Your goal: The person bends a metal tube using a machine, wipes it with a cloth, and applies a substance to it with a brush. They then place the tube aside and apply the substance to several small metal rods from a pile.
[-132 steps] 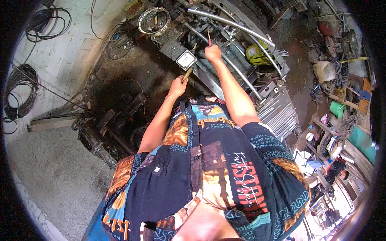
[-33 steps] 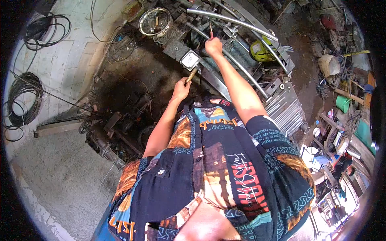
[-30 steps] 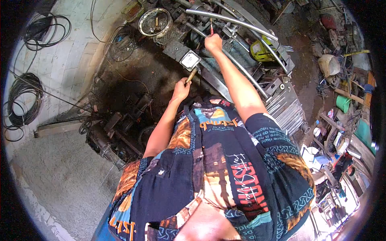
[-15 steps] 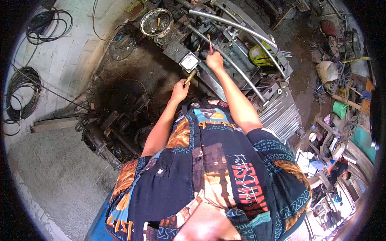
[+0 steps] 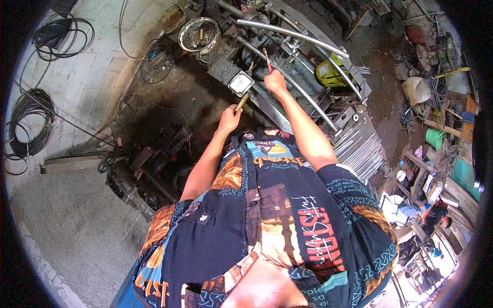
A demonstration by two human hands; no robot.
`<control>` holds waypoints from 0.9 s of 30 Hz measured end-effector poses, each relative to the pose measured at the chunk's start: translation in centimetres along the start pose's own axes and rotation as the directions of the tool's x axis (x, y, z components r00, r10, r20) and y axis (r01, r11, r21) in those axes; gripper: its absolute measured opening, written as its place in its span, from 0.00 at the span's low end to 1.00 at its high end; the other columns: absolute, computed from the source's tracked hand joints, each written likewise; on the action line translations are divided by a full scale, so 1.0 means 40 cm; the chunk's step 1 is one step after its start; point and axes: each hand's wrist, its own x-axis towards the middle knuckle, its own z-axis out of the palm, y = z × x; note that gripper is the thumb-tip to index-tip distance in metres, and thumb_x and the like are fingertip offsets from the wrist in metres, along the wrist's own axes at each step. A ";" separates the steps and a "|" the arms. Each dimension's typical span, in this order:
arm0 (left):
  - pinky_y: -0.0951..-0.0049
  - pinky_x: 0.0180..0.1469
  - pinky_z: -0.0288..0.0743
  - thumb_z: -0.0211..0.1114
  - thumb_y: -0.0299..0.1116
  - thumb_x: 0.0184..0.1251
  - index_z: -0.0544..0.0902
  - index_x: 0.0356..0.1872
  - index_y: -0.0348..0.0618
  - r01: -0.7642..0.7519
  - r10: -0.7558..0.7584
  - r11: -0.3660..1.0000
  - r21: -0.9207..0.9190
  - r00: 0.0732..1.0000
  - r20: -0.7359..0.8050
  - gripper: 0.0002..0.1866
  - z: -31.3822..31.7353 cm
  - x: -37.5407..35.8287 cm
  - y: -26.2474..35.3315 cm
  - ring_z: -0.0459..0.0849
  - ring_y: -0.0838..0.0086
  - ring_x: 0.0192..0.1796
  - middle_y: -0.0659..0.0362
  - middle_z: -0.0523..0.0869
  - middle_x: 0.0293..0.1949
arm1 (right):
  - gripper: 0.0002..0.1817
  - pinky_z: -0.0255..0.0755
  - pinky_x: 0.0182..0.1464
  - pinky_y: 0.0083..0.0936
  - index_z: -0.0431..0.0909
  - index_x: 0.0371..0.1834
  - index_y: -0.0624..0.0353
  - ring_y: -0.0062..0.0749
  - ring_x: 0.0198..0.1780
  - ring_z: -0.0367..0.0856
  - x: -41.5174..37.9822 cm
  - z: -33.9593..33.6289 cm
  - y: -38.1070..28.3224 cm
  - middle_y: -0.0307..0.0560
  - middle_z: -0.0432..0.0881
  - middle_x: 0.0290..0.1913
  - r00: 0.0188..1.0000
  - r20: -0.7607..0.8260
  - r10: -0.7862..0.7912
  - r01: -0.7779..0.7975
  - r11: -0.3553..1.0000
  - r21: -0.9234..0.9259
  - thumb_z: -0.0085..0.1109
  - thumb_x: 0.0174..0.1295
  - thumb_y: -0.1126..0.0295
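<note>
My left hand [image 5: 229, 119] is wrapped round a brass-coloured handle [image 5: 241, 104] that points up toward a square, white-faced plate [image 5: 240, 83] in a dark frame. Held in my right hand [image 5: 275, 82] is a slim brush [image 5: 268, 62] with a reddish handle, its pale tip pointing away from me. That hand is just right of the plate, over the greasy metal machine [image 5: 221, 69]. A long metal bar [image 5: 303, 93] runs diagonally close beside it.
A round metal pan [image 5: 200, 35] sits at the machine's far left end. Bent shiny tubes [image 5: 292, 33] cross above a yellow-green container [image 5: 331, 73]. Thin metal rods [image 5: 359, 154] lie to the right. Coiled black cable [image 5: 31, 122] is at far left, a green bucket [image 5: 434, 138] at right.
Both hands keep their grips. The brush has tilted a little and its tip sits slightly lower in view; the surroundings have shifted slightly with the camera.
</note>
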 end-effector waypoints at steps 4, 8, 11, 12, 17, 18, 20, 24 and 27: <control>0.58 0.50 0.75 0.60 0.40 0.69 0.80 0.52 0.35 0.001 -0.001 1.000 0.022 1.000 0.003 0.19 -0.006 0.004 -0.003 0.83 0.47 0.49 0.38 0.84 0.42 | 0.19 0.71 0.58 0.47 0.80 0.44 0.71 0.62 0.54 0.78 0.012 0.013 0.005 0.74 0.79 0.47 0.999 0.000 -0.033 0.033 0.999 -0.010 0.50 0.57 0.66; 0.59 0.50 0.75 0.60 0.40 0.69 0.80 0.52 0.35 0.022 -0.022 1.000 0.020 1.000 0.009 0.19 -0.009 0.009 -0.012 0.83 0.47 0.49 0.38 0.84 0.43 | 0.20 0.70 0.59 0.46 0.79 0.46 0.70 0.62 0.56 0.77 0.006 0.007 -0.017 0.73 0.79 0.50 0.999 0.035 0.006 -0.004 0.998 -0.059 0.50 0.58 0.64; 0.59 0.50 0.75 0.60 0.40 0.69 0.80 0.51 0.34 -0.019 0.019 0.999 0.026 1.000 -0.014 0.19 -0.002 0.014 -0.025 0.83 0.48 0.49 0.38 0.84 0.43 | 0.21 0.69 0.60 0.46 0.78 0.48 0.69 0.61 0.57 0.77 0.007 0.005 -0.020 0.72 0.78 0.51 0.999 0.042 -0.008 0.012 0.996 -0.084 0.50 0.57 0.65; 0.59 0.50 0.75 0.59 0.39 0.69 0.80 0.51 0.34 -0.019 0.019 0.999 0.028 1.000 -0.007 0.19 -0.003 0.017 -0.023 0.84 0.48 0.48 0.38 0.84 0.43 | 0.21 0.69 0.60 0.46 0.78 0.48 0.69 0.61 0.57 0.77 0.006 0.005 -0.023 0.72 0.78 0.51 0.999 0.040 -0.010 0.013 0.996 -0.085 0.50 0.57 0.65; 0.59 0.50 0.75 0.60 0.40 0.69 0.80 0.51 0.34 -0.037 0.037 0.999 0.012 0.999 -0.017 0.19 -0.012 0.016 -0.027 0.84 0.48 0.48 0.38 0.84 0.42 | 0.21 0.68 0.61 0.46 0.78 0.48 0.69 0.61 0.58 0.76 0.011 0.016 -0.025 0.72 0.78 0.52 0.999 0.024 0.025 -0.024 0.999 -0.047 0.49 0.58 0.64; 0.59 0.50 0.75 0.60 0.40 0.69 0.80 0.51 0.34 -0.042 0.042 0.999 0.009 0.999 -0.024 0.19 -0.008 0.018 -0.029 0.84 0.48 0.48 0.38 0.84 0.42 | 0.21 0.68 0.61 0.46 0.78 0.48 0.69 0.61 0.58 0.76 0.011 0.016 -0.022 0.72 0.78 0.52 1.000 0.021 0.023 -0.022 0.999 -0.046 0.49 0.58 0.64; 0.59 0.50 0.75 0.60 0.40 0.69 0.80 0.51 0.34 -0.040 0.040 0.999 0.010 0.999 -0.017 0.19 -0.007 0.022 -0.034 0.84 0.48 0.48 0.39 0.84 0.42 | 0.21 0.69 0.61 0.46 0.79 0.47 0.69 0.61 0.58 0.77 0.012 0.017 -0.020 0.73 0.78 0.51 1.000 0.010 0.017 -0.017 0.998 -0.060 0.49 0.59 0.64; 0.60 0.51 0.74 0.60 0.41 0.69 0.80 0.51 0.34 -0.005 0.005 1.000 0.021 1.000 0.003 0.20 -0.023 0.020 -0.028 0.84 0.49 0.48 0.39 0.85 0.43 | 0.20 0.69 0.60 0.46 0.80 0.46 0.69 0.61 0.57 0.77 0.016 0.025 -0.025 0.73 0.79 0.50 1.000 0.000 0.024 -0.024 0.998 -0.064 0.49 0.59 0.63; 0.60 0.51 0.74 0.60 0.41 0.69 0.80 0.52 0.34 -0.037 0.038 0.999 0.020 0.999 -0.007 0.20 -0.019 0.023 -0.031 0.84 0.49 0.49 0.40 0.85 0.43 | 0.20 0.70 0.59 0.47 0.81 0.45 0.69 0.62 0.56 0.78 0.018 0.019 -0.023 0.73 0.79 0.49 1.000 -0.004 0.006 -0.007 0.998 -0.063 0.49 0.59 0.63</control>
